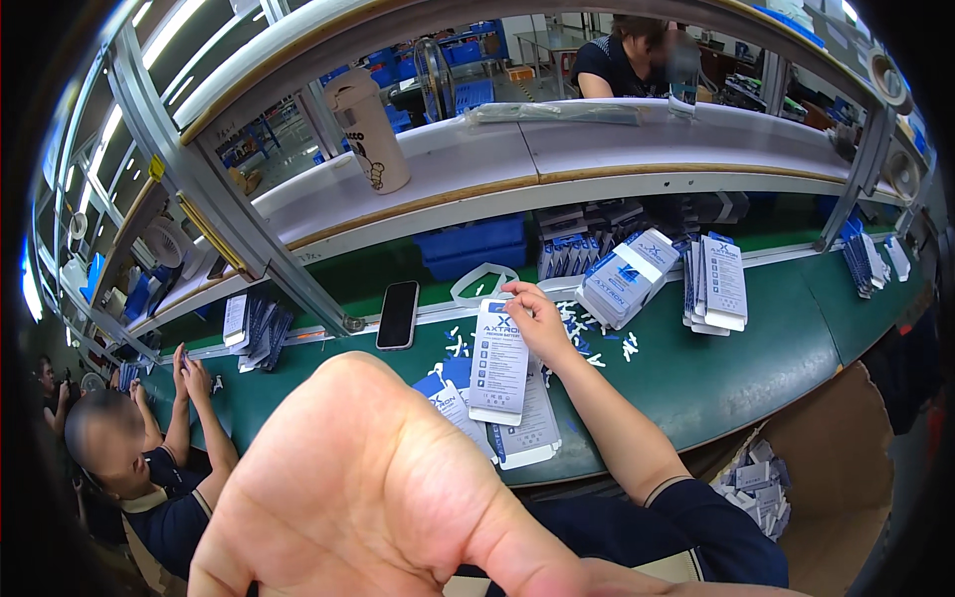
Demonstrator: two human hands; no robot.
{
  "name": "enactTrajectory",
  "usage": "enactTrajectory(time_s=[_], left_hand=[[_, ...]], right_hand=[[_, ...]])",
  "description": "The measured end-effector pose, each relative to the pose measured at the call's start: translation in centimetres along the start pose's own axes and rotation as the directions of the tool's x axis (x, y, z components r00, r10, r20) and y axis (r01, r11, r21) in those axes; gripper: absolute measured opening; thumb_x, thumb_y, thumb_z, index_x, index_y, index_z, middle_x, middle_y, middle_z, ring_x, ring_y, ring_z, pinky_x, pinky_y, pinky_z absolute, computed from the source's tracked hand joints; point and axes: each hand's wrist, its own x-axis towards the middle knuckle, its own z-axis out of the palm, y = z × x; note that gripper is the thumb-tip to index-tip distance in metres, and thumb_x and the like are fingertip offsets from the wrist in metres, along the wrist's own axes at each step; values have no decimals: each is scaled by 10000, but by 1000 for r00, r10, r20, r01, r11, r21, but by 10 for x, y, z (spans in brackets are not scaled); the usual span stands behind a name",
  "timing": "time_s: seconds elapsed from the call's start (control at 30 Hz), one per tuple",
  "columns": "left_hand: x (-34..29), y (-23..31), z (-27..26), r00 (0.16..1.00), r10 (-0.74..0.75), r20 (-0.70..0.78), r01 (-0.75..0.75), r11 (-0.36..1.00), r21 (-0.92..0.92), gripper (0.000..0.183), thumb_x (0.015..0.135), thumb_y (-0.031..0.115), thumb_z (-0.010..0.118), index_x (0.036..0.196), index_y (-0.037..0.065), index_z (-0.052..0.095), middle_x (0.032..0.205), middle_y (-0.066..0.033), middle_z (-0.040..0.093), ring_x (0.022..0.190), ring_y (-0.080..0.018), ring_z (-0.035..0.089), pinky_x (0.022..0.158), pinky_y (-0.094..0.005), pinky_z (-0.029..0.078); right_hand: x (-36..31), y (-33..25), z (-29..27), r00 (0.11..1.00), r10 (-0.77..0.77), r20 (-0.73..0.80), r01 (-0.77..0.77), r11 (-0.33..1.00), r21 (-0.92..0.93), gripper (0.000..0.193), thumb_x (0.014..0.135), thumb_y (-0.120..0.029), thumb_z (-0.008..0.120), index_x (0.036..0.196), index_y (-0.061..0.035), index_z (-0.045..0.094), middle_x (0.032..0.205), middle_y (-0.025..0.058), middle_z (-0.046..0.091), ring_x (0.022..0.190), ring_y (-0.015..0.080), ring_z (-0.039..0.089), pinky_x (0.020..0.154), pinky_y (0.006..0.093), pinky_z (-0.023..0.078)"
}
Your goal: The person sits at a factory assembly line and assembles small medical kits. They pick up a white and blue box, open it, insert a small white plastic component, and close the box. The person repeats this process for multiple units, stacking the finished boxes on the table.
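My right hand [535, 323] pinches the top edge of a flat white-and-blue carton [499, 363] between thumb and fingers. The carton stands tilted over more cartons [532, 433] lying on the green bench. Very close to the camera, the bare palm of my left hand [373, 478] fills the lower middle. Its thumb is spread from the palm, nothing lies in it, and its fingertips run out of the picture. A loop of white strip [484, 285] lies just behind the carton. Small white bits [587, 333] are scattered around it.
A black phone [398, 314] lies left of the carton. Stacks of cartons stand right [714, 284] and left [257, 330], with a banded bundle [627, 279] and blue bin [471, 247] behind. A tumbler [368, 129] stands on the shelf. Co-workers sit left [129, 448] and opposite [627, 65].
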Motion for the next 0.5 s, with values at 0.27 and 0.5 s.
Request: enactTrajectory(time_s=[0.27, 0.5], left_hand=[[-6, 16, -4, 968, -40, 247, 89, 977, -192, 219, 898, 363, 425, 892, 261, 618, 782, 145, 529, 849, -71, 504, 890, -354, 341], [7, 48, 7, 778, -204, 594, 601, 517, -610, 178, 891, 318, 508, 909, 187, 628, 756, 79, 572, 826, -69, 544, 899, -332, 387]], right_hand=[[0, 0, -6, 1000, -4, -30, 5, 1000, 9, 143, 828, -96, 573, 738, 7, 614, 1159, 118, 555, 1087, 209, 501, 943, 305, 358], [0, 4, 5, 1000, 11, -25, -10, 999, 34, 158, 818, -112, 583, 734, 16, 622, 1109, 109, 590, 1039, 217, 540, 913, 309, 386]])
